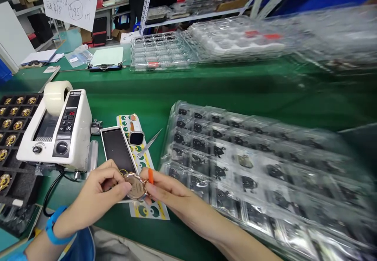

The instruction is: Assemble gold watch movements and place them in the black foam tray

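A round rose-gold watch case [137,187] is held between both hands, its flat metal back facing up. My left hand [101,192], with a blue band at the wrist, pinches its left edge. My right hand [171,192], an orange band around one finger, grips the right edge. A small gold-coloured piece shows by the left fingertips; what it is I cannot make out. Just beyond the hands lies a white-rimmed tray with a black pad [119,151]. Beside it are a square-faced watch [136,137], pointed tweezers [149,143] and a sheet printed with eye shapes [154,210].
A white tape dispenser [75,135] stands at left, by a black foam tray [22,174] of gold round parts. Clear plastic trays [212,135] with dark parts cover the right side. More clear trays [159,51] and a clipboard [106,57] rest on the raised ledge behind.
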Tool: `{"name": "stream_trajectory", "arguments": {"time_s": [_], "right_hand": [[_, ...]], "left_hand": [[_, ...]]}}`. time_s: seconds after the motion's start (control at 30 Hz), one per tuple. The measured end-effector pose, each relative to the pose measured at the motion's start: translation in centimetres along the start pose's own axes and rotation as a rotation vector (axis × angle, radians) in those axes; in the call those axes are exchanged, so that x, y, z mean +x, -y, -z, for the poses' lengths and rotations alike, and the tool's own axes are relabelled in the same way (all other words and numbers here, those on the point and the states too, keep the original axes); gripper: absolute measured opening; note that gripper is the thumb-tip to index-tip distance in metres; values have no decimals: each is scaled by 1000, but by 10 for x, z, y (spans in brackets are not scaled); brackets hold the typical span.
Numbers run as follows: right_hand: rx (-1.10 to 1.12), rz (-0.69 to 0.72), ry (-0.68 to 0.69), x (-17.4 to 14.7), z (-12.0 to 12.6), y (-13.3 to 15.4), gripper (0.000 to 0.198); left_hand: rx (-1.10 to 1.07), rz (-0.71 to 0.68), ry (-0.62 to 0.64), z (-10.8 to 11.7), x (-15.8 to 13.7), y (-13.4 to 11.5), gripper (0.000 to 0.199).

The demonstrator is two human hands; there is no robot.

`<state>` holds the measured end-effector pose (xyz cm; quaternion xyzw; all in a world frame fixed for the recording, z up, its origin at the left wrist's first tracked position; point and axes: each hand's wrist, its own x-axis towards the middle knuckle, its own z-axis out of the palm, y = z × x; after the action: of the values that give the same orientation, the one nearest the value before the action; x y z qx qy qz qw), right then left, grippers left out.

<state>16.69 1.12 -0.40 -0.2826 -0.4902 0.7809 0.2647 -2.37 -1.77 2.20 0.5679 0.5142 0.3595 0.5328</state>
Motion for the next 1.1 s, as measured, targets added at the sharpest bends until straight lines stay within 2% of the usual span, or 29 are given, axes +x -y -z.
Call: {"name": "stream_trajectory", "arguments": {"time_s": [0.43, 0.63, 0.73, 0.83, 0.9, 0.93, 1.0, 1.1], "right_hand": [[-24, 31, 5, 1, 5, -14, 39], [-64, 24, -27, 1, 3, -11, 41], [-98, 22, -45, 0, 2, -9, 43], [-128, 5, -73, -2, 2, -5, 45], [-138, 3, -101, -2, 2, -3, 47], [-142, 6, -110, -3, 1, -3, 47], [-138, 7, -105, -4, -1, -4, 46], [-113, -43, -84, -12, -4, -16, 45]], "left_hand": [[40, 19, -24, -3, 0, 0, 28], [177, -38, -80, -9, -3, 5, 27], [377, -154, -176, -11, -7, 4, 21], [587, -287, -397, -8, -11, 5, 13], [604, -374, -533, -5, -13, 7, 9], [572, -419, -556, -3, -14, 8, 9], [468, -485, -473, -2, -14, 9, 12], [283, -489, -196, -6, -12, 8, 13]]}}
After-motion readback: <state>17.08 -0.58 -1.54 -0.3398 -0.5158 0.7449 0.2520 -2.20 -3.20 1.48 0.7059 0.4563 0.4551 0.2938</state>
